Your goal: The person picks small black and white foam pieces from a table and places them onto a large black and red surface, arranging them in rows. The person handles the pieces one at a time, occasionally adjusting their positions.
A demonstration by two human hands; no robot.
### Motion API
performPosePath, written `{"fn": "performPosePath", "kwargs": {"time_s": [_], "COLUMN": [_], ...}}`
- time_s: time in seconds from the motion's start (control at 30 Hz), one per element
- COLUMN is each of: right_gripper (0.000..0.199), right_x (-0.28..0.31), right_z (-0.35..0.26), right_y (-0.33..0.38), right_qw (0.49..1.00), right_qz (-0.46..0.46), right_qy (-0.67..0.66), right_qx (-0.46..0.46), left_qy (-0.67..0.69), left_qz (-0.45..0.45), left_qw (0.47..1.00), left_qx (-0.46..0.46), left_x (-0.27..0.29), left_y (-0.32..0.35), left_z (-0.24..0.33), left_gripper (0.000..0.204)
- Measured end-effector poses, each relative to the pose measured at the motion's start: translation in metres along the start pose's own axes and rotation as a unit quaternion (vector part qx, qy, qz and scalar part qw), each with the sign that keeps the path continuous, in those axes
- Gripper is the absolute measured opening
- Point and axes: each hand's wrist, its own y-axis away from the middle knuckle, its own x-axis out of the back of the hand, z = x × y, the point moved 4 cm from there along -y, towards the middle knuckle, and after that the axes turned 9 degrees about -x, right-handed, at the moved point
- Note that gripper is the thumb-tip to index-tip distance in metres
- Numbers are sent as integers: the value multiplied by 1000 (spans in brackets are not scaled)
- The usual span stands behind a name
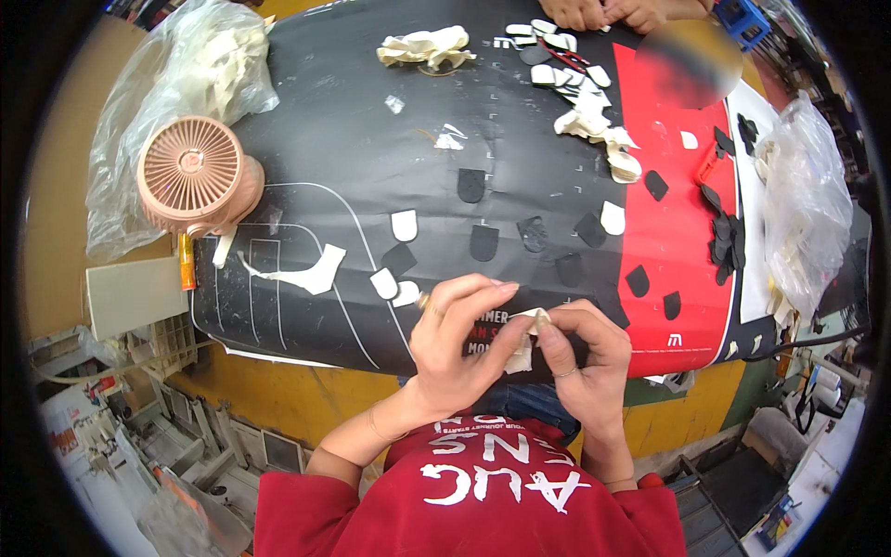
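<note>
Dark-red short-sleeved shirt with white lettering fills the nearest ground, and both bare forearms reach past it toward the table's near edge. Just beyond, a small cream, soft-looking strip is held up between the two hands, over the near edge of the black-and-red printed mat covering the table. Right hand, ringed, pinches the strip's upper end between thumb and forefinger. Left hand has its forefinger lifted clear and its thumb close against the strip's left side; whether that thumb grips or merely steadies it, I cannot tell. From the right fingertips, the strip's visible long axis runs down toward the body, tilted slightly left; the right hand is nearer its upper end. It looks thin, pale and folded at the top, partly hidden by the fingers. Farther out lie white round-ended tabs, black round-ended tabs and a pink round fan; at the far edge, another person's hands work close together.
</note>
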Motion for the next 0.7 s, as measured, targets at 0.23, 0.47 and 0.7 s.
{"fn": "performPosePath", "kwargs": {"time_s": [0.23, 0.47, 0.7], "right_gripper": [11, 12, 12], "right_x": [2, 4, 1], "right_z": [6, 3, 6], "right_y": [-3, -4, -13], "right_qw": [999, 1000, 1000], "right_qz": [12, -5, 2], "right_qy": [-20, -2, -12], "right_qx": [-32, -17, -15], "left_qy": [-24, -18, -304], "left_qz": [-53, -84, -109], "left_qw": [993, 996, 945], "left_qx": [-105, -24, 62], "left_x": [-5, 6, 61], "left_y": [4, 6, 19], "left_z": [10, -4, -46], "left_gripper": [33, 30, 36]}}
